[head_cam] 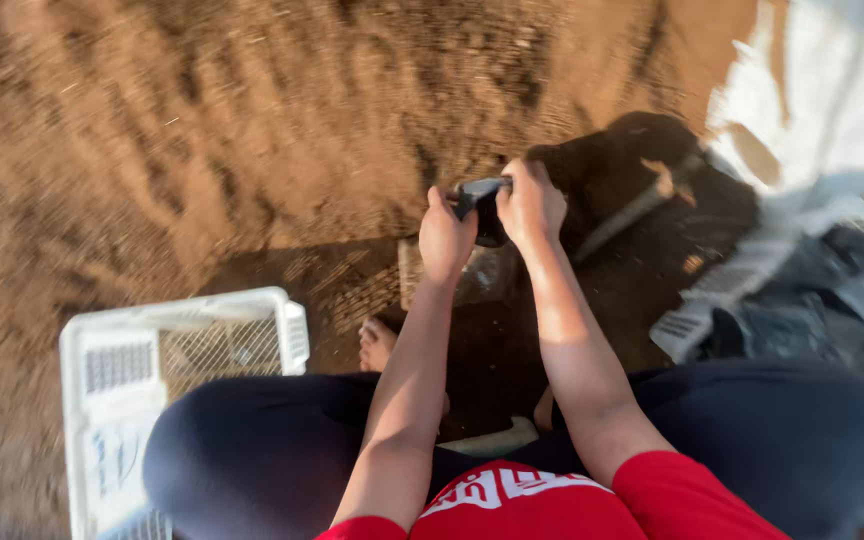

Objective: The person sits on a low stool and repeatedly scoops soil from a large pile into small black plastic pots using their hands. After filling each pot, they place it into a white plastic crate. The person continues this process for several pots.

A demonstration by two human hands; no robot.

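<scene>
White crate near left of the lap. Left hand and right hand, fingers clenched, grasp a small black bag above the dirt ground; blurred. Likely light, soft, floppy; best pinched at its rim.

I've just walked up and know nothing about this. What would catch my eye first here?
First, the two hands, left hand and right hand, meeting at centre around a small dark object, too blurred to identify. Around them spreads reddish-brown soil, with a dark heap just beyond the hands. A white plastic crate stands at lower left, beside the person's knee.
</scene>
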